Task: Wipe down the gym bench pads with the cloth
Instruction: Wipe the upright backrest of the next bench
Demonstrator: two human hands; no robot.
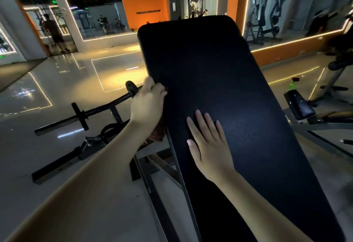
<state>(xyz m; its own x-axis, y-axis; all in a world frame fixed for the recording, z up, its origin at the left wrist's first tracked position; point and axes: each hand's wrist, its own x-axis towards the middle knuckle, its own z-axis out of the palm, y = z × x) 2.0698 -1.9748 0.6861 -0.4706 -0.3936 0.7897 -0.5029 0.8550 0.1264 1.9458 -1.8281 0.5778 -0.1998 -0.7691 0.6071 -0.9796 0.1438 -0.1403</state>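
Observation:
A long black bench pad [219, 65] slopes up and away from me through the middle of the view. My left hand [148, 102] curls over the pad's left edge, shut on a dark reddish-brown cloth [158, 133]. Part of the cloth hangs below my wrist against the side of the pad; the rest is hidden under my fingers. My right hand [207, 144] lies flat on the lower middle of the pad, palm down, fingers stretched out, holding nothing.
The bench's metal frame [152, 180] runs below the pad's left side. A barbell with plates [84, 115] lies on the glossy floor to the left. A second small black pad [300, 106] and machine legs stand right. A person [54, 31] stands far left.

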